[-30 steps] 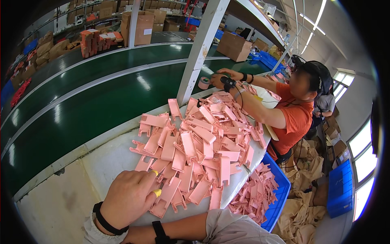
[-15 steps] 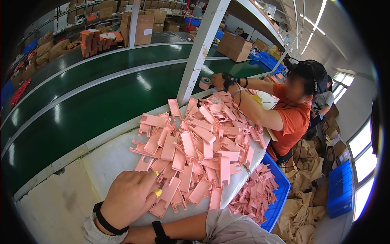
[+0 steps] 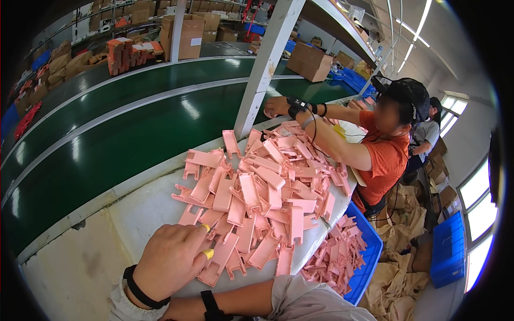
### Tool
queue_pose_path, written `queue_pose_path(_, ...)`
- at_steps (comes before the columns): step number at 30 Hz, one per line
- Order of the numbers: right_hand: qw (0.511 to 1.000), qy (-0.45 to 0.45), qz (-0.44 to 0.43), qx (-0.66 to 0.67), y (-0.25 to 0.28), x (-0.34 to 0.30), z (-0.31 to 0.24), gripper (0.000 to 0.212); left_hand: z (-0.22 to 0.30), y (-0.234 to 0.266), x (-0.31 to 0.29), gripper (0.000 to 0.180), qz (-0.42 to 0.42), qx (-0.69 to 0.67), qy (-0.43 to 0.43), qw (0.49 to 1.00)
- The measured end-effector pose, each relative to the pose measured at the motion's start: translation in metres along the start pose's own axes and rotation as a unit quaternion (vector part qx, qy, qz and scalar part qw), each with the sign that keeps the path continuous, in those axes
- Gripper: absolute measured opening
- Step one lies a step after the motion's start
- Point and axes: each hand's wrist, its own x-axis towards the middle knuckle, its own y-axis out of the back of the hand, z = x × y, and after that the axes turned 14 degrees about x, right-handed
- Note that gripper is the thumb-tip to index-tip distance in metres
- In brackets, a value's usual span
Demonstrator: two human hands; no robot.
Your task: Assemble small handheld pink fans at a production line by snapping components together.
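Observation:
My left hand (image 3: pixel 174 257) is at the near left end of a heap of pink plastic parts (image 3: pixel 251 187), palm down. Yellow covers sit on the tips of its thumb and forefinger, which are apart, and I see nothing held between them. Both tips are at the heap's near edge, beside a long slotted pink part (image 3: pixel 218 260); whether they touch it I cannot tell. The other fingers are partly hidden. Behind my left wrist, my right forearm with a black band crosses the bottom of the view from the right; its hand is hidden.
A white worktop (image 3: pixel 134 227) bears the heap, alongside a green conveyor belt (image 3: pixel 139 139). Right of it, a blue crate (image 3: pixel 369 257) holds more pink parts. A white post (image 3: pixel 263 75) rises beyond the heap. A co-worker in an orange shirt (image 3: pixel 388 142) reaches toward the belt.
The co-worker's hand has moved slightly left, over the roll of tape at the belt's edge. A person farther back has shifted a little. My left hand and the heap look unchanged.

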Motion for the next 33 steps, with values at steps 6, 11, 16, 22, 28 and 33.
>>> queue_pose_path(6,1.0,0.026,0.012,-0.008,-0.001,0.002,0.0,0.021,0.0,0.004,0.0,0.037,-0.013,-0.006,0.0,1.0)
queue_pose_path(11,1.0,-0.006,-0.001,-0.008,0.002,0.001,-0.003,0.021,-0.001,0.003,0.001,0.037,-0.013,-0.009,-0.002,1.0)
queue_pose_path(16,1.0,-0.006,-0.002,-0.013,0.002,0.0,-0.005,0.022,0.0,0.003,0.001,0.038,-0.009,-0.011,-0.001,1.0)
queue_pose_path(22,1.0,-0.003,0.002,-0.015,0.001,0.0,-0.002,0.022,0.0,0.001,0.0,0.037,-0.002,-0.011,0.002,1.0)
queue_pose_path(28,1.0,0.005,0.006,-0.008,-0.001,0.001,0.002,0.021,-0.001,0.001,0.0,0.036,0.0,-0.009,0.002,1.0)
queue_pose_path(33,0.995,0.075,0.0,0.06,-0.003,0.002,0.018,0.027,0.0,0.001,0.0,0.036,0.005,-0.008,0.002,1.0)
